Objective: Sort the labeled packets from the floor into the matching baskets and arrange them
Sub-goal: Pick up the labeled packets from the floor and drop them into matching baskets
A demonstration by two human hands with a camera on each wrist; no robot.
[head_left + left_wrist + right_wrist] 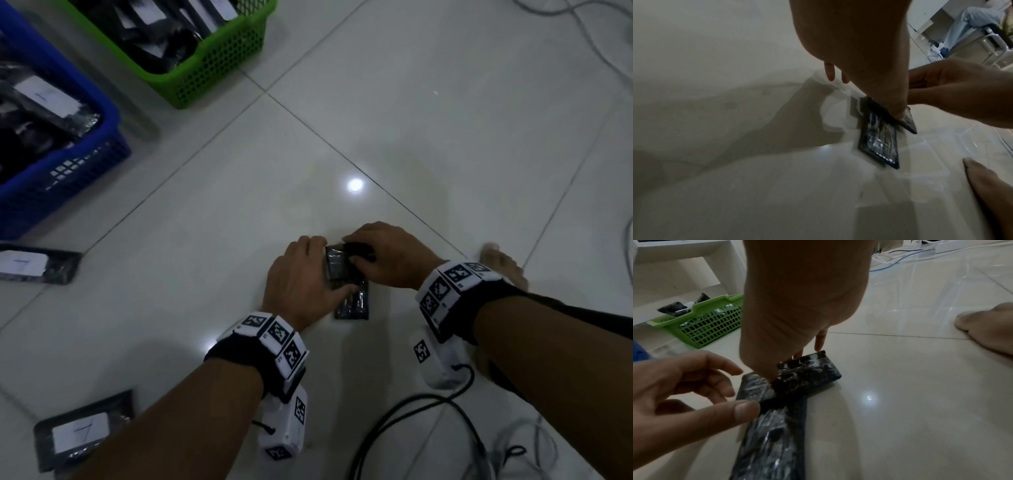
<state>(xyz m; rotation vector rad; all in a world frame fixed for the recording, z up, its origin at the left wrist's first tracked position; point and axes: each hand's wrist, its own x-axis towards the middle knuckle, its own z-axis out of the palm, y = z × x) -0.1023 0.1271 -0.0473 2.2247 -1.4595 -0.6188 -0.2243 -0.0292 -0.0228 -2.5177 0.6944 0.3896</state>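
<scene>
Two black shiny packets lie crossed on the white tile floor. The lower packet (354, 303) (772, 434) (877, 141) lies lengthwise, and the upper packet (337, 265) (809, 374) sits across its far end. My right hand (380, 260) pinches the upper packet, thumb on top and fingers (820, 340) behind its far edge. My left hand (301, 274) (694, 386) hovers over the left side with loosely bent fingers. Its thumb (746, 410) touches where the packets cross. No labels show on these two.
A blue basket (113, 116) and a green basket (222, 65) (701, 327), both holding black packets, stand at the far left. Two labelled packets lie on the floor at left (34, 263) and bottom left (78, 431). Cables (411, 407) trail at the right. A bare foot (500, 263) rests beside my right wrist.
</scene>
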